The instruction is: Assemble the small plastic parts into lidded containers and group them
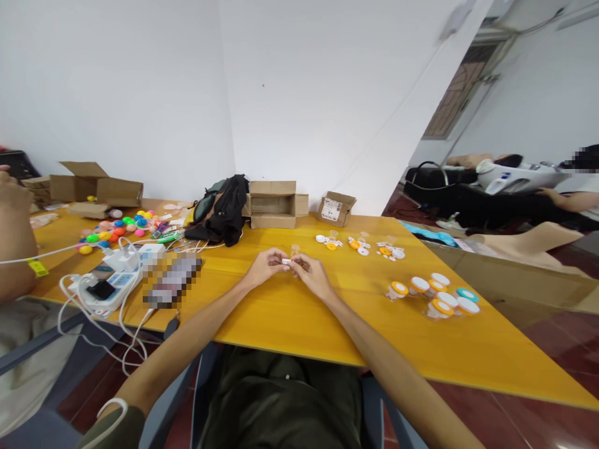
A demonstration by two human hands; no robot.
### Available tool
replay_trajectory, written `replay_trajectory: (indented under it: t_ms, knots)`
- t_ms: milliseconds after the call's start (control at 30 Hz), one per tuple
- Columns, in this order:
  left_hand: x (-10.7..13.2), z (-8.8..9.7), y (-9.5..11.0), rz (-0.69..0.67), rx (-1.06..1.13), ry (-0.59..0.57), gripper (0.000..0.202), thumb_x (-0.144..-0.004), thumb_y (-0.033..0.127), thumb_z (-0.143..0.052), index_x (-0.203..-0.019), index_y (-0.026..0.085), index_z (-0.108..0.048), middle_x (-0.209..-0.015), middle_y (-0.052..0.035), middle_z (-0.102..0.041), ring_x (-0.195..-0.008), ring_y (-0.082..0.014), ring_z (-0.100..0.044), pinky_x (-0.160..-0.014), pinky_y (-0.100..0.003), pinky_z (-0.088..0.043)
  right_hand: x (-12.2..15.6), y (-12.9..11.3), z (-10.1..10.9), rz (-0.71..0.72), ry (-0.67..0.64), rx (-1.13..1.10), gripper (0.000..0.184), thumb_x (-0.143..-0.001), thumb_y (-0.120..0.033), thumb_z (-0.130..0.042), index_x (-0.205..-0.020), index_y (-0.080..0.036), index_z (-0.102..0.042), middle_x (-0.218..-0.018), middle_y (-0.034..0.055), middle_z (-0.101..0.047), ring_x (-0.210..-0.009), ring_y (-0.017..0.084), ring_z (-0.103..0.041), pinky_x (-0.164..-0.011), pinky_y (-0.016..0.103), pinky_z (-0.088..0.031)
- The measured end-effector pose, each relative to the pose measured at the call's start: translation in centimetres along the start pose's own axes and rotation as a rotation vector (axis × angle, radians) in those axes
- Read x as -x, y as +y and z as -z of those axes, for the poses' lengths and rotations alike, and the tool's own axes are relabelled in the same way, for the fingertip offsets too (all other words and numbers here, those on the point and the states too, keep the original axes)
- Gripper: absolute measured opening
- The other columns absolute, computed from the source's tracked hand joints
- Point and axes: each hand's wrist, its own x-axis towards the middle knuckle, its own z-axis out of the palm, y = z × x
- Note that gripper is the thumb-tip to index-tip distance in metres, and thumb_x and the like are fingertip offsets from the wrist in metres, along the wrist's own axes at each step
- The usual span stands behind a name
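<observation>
Over the middle of the yellow table (281,324), my left hand (267,267) and my right hand (309,273) meet. Between their fingertips is a small white plastic piece (286,262), pinched from both sides; its exact kind is too small to make out. Just behind the fingers stands a small clear container (295,249), partly hidden by my hands. Beyond my right hand lie loose groups of parts: a white lid (321,239), an orange lid (331,247), small white pieces and clear cups. Closer to me on the right, several clear jars (442,305) with orange, white and teal lids stand together.
Left of me lie a power strip (116,280) with tangled white cables and a phone (173,280). Colourful balls (116,231), a black bag (224,212) and open cardboard boxes (272,206) line the back. A person's arm (16,237) is at far left; another person reclines at right.
</observation>
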Motion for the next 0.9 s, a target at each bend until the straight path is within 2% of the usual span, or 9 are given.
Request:
replay_trajectory:
  t_ms: [200,400,667,900]
  knots:
    - [0.04,0.22,0.12,-0.028,0.002,0.017,0.032,-0.060,0.039,-0.084,-0.073,0.015,-0.067,-0.073,-0.0020,-0.072,-0.070,-0.0156,-0.068,-0.078,-0.030,-0.055,-0.11,0.12,0.13,0.023,0.005,-0.026,0.032,-0.076,-0.054,-0.064,-0.074,-0.022,-0.065,-0.066,0.0005,-0.065,-0.058,0.015,-0.059,-0.054,0.027,-0.052]
    - [0.14,0.19,0.21,-0.042,-0.020,0.015,0.029,-0.063,0.039,-0.082,-0.073,0.015,-0.069,-0.073,-0.0037,-0.073,-0.070,-0.0176,-0.069,-0.077,-0.031,-0.055,-0.12,0.19,0.22,0.043,-0.012,0.007,0.033,-0.078,-0.053,-0.062,-0.074,-0.021,-0.065,-0.064,0.0000,-0.063,-0.057,0.015,-0.058,-0.054,0.027,-0.051]
    - [0.15,0.13,0.49,-0.026,0.007,0.013,0.032,-0.060,0.040,-0.084,-0.072,0.015,-0.069,-0.070,-0.0032,-0.073,-0.068,-0.0177,-0.069,-0.077,-0.032,-0.055,0.06,-0.30,0.11,0.085,0.013,0.041,0.031,-0.080,-0.051,-0.060,-0.070,-0.022,-0.065,-0.065,0.0006,-0.063,-0.057,0.015,-0.057,-0.055,0.027,-0.051]
    - [0.00,0.14,0.23,-0.031,-0.012,0.046,0.033,-0.062,0.042,-0.082,-0.074,0.015,-0.067,-0.074,-0.0036,-0.072,-0.071,-0.0174,-0.068,-0.077,-0.032,-0.054,-0.07,0.13,-0.04,0.034,0.026,0.021,0.031,-0.077,-0.053,-0.062,-0.074,-0.022,-0.065,-0.063,-0.0003,-0.063,-0.057,0.016,-0.058,-0.055,0.028,-0.051]
